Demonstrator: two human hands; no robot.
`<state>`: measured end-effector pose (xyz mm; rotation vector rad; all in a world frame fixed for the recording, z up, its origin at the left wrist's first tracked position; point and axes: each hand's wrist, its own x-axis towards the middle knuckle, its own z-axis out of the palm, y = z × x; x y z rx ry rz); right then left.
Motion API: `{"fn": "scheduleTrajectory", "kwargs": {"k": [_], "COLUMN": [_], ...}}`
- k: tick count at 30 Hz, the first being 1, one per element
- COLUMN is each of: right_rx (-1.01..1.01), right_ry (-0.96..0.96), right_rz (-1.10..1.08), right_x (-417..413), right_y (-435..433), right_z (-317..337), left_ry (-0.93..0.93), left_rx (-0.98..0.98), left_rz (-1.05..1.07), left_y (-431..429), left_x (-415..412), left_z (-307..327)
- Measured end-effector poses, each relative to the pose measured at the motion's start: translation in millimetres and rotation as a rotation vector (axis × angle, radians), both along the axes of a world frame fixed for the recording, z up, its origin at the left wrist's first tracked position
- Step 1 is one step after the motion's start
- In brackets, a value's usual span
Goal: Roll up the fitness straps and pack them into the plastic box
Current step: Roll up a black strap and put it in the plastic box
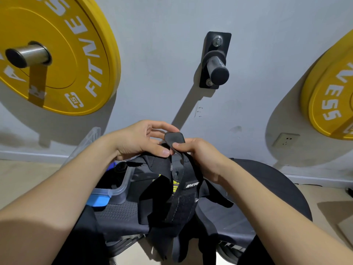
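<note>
A black fitness strap (176, 199) with a small white label and a yellow-green patch hangs down in front of me, over a dark padded seat. My left hand (141, 139) and my right hand (200, 155) both pinch its rounded top end (174, 138), held up between them. More black strap pieces (152, 165) lie bunched below my hands. The clear plastic box (122, 185) stands at the left on the seat, its lid (89, 138) tilted up, with dark items and something blue inside.
Two yellow weight plates (57, 54) (332, 92) hang on the grey wall, with a black peg mount (215, 60) between them. A wall socket (285, 139) sits low on the right. The dark padded seat (267, 188) lies under my arms, above a beige floor.
</note>
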<state>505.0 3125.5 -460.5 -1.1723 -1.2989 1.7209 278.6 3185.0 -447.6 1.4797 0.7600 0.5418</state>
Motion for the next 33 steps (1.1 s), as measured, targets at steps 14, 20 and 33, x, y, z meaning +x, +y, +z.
{"fn": "scheduleTrajectory", "kwargs": {"k": [14, 20, 33], "right_rx": [0.097, 0.009, -0.001], "right_ry": [-0.222, 0.201, 0.516], "right_rz": [-0.151, -0.387, -0.435], "right_x": [-2.9, -13.8, -15.3], "right_y": [-0.1, 3.8, 10.4], "right_z": [11.9, 15.0, 22.7], "left_ry": [0.3, -0.086, 0.096], "left_rx": [0.04, -0.316, -0.131], "left_rz": [0.369, 0.571, 0.188], "left_y": [12.8, 9.3, -12.7], "left_x": [-10.5, -2.3, 15.6], "left_z": [-9.0, 3.6, 2.1]}}
